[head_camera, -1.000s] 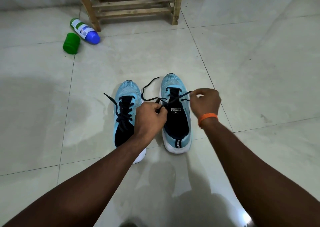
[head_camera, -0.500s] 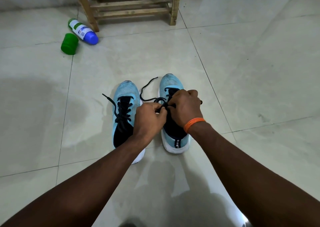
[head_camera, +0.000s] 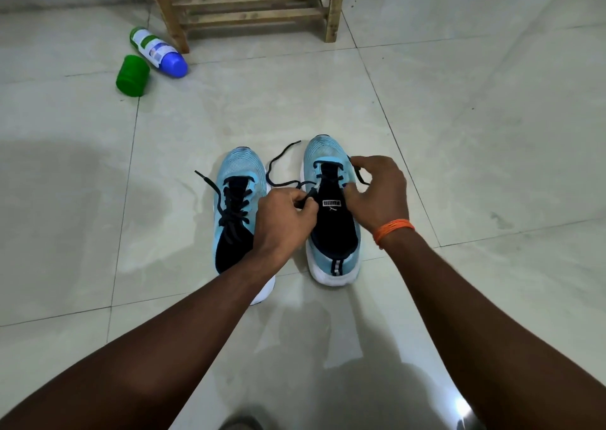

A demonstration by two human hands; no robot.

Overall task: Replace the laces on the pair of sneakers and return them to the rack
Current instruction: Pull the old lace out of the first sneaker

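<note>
On the floor (head_camera: 459,134), the left hand (head_camera: 285,221) grip pinches the right sneaker's (head_camera: 323,151) black lace (head_camera: 282,185); the right hand (head_camera: 378,193) grip clasps its other end; the left sneaker (head_camera: 241,167) sits beside the left grip.

Light-blue sneakers (head_camera: 331,174) — black laces (head_camera: 234,213)

Under the fingers of the left hand (head_camera: 282,220) and right hand (head_camera: 377,193) stands a light-blue mesh sneaker (head_camera: 328,154) on the pale tiled floor (head_camera: 459,134). Its black cord lace (head_camera: 284,154) trails ahead-left of the left fingers. The matching second sneaker (head_camera: 241,174) stands just left of them. Far ahead stands a slatted wooden rack (head_camera: 255,3), with a white-and-blue plastic bottle (head_camera: 157,51) and a green plastic cup (head_camera: 132,75) left of it.
</note>
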